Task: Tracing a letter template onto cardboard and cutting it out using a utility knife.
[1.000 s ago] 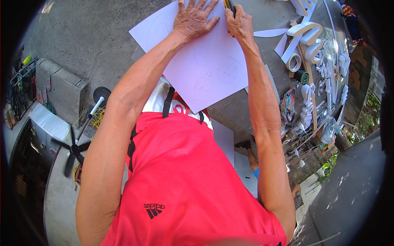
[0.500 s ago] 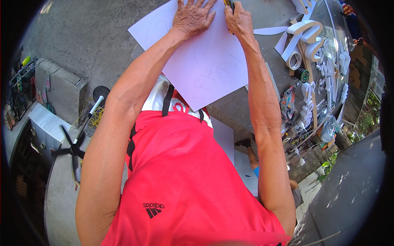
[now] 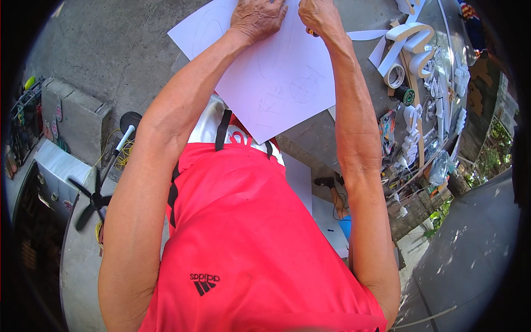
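Observation:
A white sheet (image 3: 287, 72) with faint pencil curves and a small drawn circle lies on the grey work table (image 3: 301, 133). My left hand (image 3: 258, 17) rests on the sheet's upper part, palm down, its fingertips cut off by the frame's top edge. Just to the right, my right hand (image 3: 321, 15) is closed round a yellow-and-black utility knife (image 3: 312, 33); only its butt end peeks out below the fist. The blade is out of sight. One corner of the sheet points toward my body.
Right of my arm lie a roll of tape (image 3: 395, 76), a dark green-ended spool (image 3: 405, 96), white curved cut-outs (image 3: 412, 33) and a clutter of scraps. A standing fan (image 3: 97, 201) and a concrete block (image 3: 74, 119) are at left. Someone's leg (image 3: 337, 200) shows beneath.
Both hands have shifted slightly up toward the top edge. The right fist has turned, so the knife's upper part no longer shows and its yellow butt end does.

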The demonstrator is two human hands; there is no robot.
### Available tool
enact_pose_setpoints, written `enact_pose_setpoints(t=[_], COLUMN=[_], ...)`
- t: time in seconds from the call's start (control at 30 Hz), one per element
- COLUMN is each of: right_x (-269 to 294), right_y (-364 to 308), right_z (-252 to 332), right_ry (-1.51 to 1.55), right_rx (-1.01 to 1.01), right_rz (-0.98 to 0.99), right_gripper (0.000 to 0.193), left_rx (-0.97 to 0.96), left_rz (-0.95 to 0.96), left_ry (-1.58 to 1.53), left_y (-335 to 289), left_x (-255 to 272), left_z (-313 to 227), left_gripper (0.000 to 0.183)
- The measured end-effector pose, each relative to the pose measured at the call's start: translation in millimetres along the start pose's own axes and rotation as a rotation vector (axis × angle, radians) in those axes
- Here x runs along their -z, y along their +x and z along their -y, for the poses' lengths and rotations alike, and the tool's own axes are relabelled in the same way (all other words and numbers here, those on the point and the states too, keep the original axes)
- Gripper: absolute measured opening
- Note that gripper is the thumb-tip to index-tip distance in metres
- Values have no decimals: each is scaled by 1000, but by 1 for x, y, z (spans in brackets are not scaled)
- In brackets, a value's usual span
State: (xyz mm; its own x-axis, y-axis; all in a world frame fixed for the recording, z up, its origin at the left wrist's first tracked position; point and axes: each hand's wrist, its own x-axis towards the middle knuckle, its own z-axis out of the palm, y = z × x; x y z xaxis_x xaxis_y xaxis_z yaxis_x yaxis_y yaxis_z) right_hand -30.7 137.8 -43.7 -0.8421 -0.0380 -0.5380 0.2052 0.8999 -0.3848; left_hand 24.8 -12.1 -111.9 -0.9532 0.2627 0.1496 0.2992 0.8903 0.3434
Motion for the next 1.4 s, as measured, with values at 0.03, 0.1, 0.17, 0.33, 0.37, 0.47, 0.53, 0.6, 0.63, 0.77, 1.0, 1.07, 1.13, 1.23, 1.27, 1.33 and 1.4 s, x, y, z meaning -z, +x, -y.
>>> enact_pose_setpoints(t=[0.03,0.1,0.17,0.33,0.37,0.47,0.53,0.6,0.63,0.77,1.0,1.07,1.13,1.23,1.27,1.33,1.4], right_x=[-3,-5,-4,-10,-10,-11,-10,-12,-13,-13,-17,-19,-19,-22,-22,-21,-22], right_y=[2,5,4,6,9,9,8,7,7,5,1,0,-1,-5,-5,-7,-9], right_z=[-1,-4,-1,-7,-10,-10,-8,-8,-10,-11,-16,-19,-19,-22,-23,-21,-21], right_ry=[-45,-63,-83,-140,-142,-113,-122,-152,-181,-153,-182,-185,-151,-184,-184,-165,-159], right_rx=[40,44,50,88,86,53,53,69,83,58,71,89,88,133,132,115,127], right_rz=[-52,-46,-40,-87,-87,-51,-45,-58,-75,-79,-96,-108,-100,-155,-153,-134,-147], right_gripper=[36,36,35,35,35,34,33,32,31,30,32,32,31,30,30,30,30], left_rx=[3,8,8,-6,-6,10,24,24,24,19,13,11,9,10,12,12,10], left_rz=[-2,6,-13,-34,-24,-6,-1,-3,-2,13,0,-7,-14,-17,-16,-16,-32], left_ry=[-1,-11,-13,-17,-22,-33,-42,-32,-33,-32,-9,-15,-20,-42,-37,-31,-34], left_y=[0,-2,-3,-2,-2,-2,-2,-1,-1,-2,-1,-1,-2,-2,-1,-1,-1], left_x=[0,1,-2,-4,-3,0,0,1,1,3,0,-1,-1,-1,-1,-1,-1], left_z=[0,0,1,1,0,-1,0,0,0,0,0,-1,0,0,0,0,0], left_gripper=[56,56,55,56,57,59,60,61,61,61,60,60,60,59,59,59,58])
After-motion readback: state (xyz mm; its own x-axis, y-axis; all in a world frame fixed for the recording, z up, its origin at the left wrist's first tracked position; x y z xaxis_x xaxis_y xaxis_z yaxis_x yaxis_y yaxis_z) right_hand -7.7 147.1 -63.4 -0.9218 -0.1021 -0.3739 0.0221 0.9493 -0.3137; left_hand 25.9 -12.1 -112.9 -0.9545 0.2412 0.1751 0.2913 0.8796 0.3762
